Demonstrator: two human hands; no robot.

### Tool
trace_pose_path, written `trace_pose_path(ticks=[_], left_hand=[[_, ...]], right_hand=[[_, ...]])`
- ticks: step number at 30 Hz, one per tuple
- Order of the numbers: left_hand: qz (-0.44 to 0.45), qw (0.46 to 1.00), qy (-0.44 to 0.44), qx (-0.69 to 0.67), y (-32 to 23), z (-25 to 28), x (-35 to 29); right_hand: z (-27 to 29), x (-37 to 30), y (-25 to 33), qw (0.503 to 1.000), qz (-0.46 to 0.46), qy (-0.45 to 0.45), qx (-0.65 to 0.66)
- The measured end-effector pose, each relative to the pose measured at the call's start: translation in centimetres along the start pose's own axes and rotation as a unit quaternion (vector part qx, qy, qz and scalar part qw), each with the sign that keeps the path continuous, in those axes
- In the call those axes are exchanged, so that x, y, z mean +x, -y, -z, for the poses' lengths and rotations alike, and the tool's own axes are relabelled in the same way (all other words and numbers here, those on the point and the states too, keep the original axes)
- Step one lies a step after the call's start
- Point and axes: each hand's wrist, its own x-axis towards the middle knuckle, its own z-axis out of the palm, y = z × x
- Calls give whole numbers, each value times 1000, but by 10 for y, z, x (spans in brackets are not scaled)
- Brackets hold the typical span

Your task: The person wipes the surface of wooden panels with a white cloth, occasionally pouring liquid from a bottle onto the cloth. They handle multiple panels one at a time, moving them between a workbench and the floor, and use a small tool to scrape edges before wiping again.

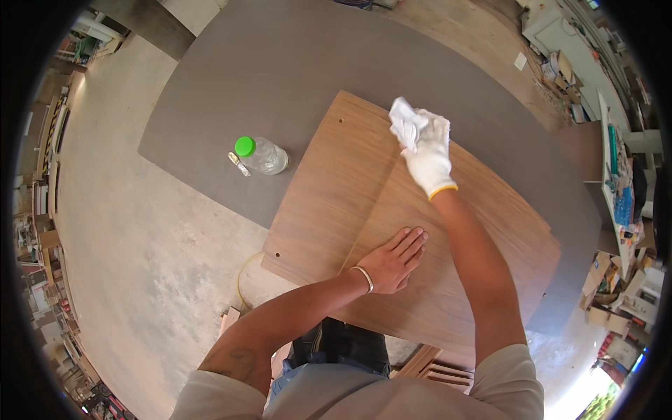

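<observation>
A brown wood-grain panel (315,189) with small round holes near its left corners lies on a larger grey board. My left hand (393,263), bare and with a light band at its wrist, rests flat on the panel, fingers stretched out. At the panel's far edge, my right hand (428,155) wears a white knit glove with a yellow cuff. It is closed on a white cloth (406,124), which bunches out past the fingers on their left. Whether the cloth touches the panel there I cannot tell.
Left of the panel, a clear bottle with a green lid (260,155) lies or leans on the grey board (280,63), beside a small whitish tool (239,164). Cluttered shelves (49,280) line the left side. Boxes and scraps (616,308) crowd the right. Wood pieces (427,364) sit below the panel.
</observation>
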Motion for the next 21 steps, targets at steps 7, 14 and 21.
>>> trace_pose_path(ticks=[7, 14, 21], left_hand=[[1, 1000, 13, 25, -1, -3, -3], [71, 992, 97, 32, -71, 4, -25], [54, 998, 37, 7, -126, -42, -109]], right_hand=[[-20, -57, 15, 983, 169, 71, 32], [-27, 15, -12, 997, -69, -7, -30], [9, -78, 61, 983, 60, -42, 170]])
